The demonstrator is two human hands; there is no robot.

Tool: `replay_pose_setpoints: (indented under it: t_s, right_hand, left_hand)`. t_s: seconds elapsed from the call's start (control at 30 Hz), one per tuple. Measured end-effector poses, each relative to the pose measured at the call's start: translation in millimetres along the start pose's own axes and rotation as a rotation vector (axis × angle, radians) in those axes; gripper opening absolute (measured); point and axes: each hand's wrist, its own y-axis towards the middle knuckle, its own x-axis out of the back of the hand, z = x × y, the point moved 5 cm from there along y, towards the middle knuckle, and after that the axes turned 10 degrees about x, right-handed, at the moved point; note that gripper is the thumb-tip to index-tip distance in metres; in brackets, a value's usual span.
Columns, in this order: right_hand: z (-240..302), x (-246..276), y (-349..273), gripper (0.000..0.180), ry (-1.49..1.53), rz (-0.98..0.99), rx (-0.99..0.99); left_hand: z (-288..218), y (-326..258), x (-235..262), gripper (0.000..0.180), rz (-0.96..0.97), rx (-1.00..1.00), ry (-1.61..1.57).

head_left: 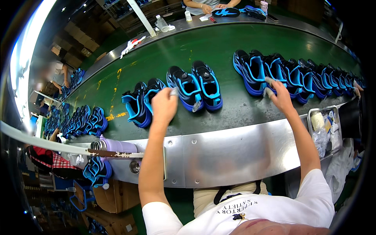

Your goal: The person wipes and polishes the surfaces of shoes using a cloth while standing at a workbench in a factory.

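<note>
My left hand is over the heel of a black-and-blue sneaker, which it partly hides. Its fingers are curled with pale covers on the tips; whatever they hold, if anything, is hidden. Beside that shoe stands another sneaker. To the right of the hand, a pair of matching sneakers stands heels toward me. My right hand reaches to the heels at the near end of a long row of sneakers. Its thumb and covered fingertips are apart, beside the shoes, with nothing visible between them.
A green conveyor belt carries the shoes past a metal ledge. On the ledge are a lilac bottle and a metal tray of small items. A white bar crosses at left. Co-workers' hands are across the belt.
</note>
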Motion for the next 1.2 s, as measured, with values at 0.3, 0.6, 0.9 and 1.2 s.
replay_pose_setpoints:
  t_s: [0.3,0.6,0.9,1.2]
  right_hand:
    - [48.2,-43.5,-122.4,0.026,0.251,0.249,-0.186]
    - [75.8,-59.9,-144.9,0.040,0.315,0.227,-0.269]
    - [90.1,-56.5,-138.5,0.037,0.736,0.166,-0.441]
    - [200.6,8.3,-142.2,0.067,0.701,0.388,0.137]
  left_hand:
    - [195.1,64.9,25.9,0.077,0.128,0.560,0.616]
    - [187.2,30.5,16.5,0.040,-0.113,0.536,0.408]
    - [16.5,-159.8,43.2,0.026,-0.049,0.324,0.078]
    - [-62.0,-289.4,-81.4,0.020,0.348,0.089,0.239]
